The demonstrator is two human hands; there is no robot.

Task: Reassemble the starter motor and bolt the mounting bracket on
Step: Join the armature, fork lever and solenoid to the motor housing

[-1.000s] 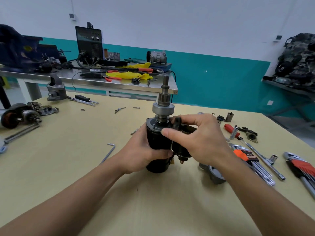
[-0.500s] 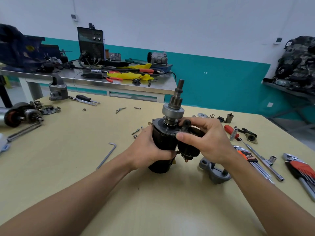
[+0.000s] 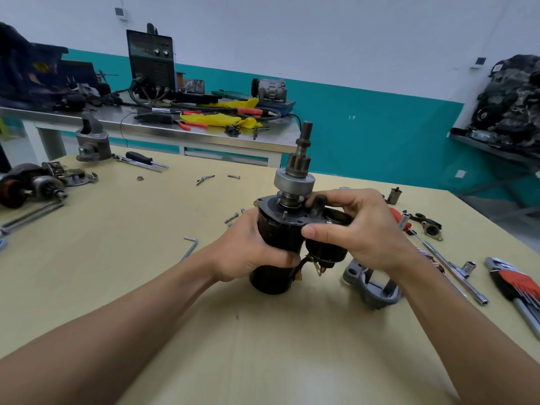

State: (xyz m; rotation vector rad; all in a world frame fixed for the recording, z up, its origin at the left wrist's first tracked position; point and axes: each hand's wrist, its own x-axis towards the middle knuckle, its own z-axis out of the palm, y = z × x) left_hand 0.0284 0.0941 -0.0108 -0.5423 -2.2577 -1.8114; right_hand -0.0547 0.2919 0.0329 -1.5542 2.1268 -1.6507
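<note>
Since a second ago the motor [image 3: 279, 238] has tipped from upright to a lean, its shaft [image 3: 298, 162] now slanting up and to the right, and the grey bracket [image 3: 369, 283] beside the right wrist shows more fully. The motor stands at the middle of the surface [image 3: 117, 258], base down on it. The left hand [image 3: 248, 252] grips the black body, fingers wrapped round it and thumb across the front. The right hand [image 3: 361, 229] holds the solenoid [image 3: 327, 249] on the motor's right side, thumb pressed at the body's top edge and fingers curled over the top, near the collar below the shaft. The bracket lies just right of the motor's base, partly hidden by the right forearm. Right of it lie a socket bar [image 3: 450, 267] and a red hex key set [image 3: 517, 285]. Left of the motor a single hex key [image 3: 190, 247] lies flat, with loose bolts [image 3: 232, 217] just behind the left hand. A second armature [image 3: 26, 185] sits at the far left edge.
</note>
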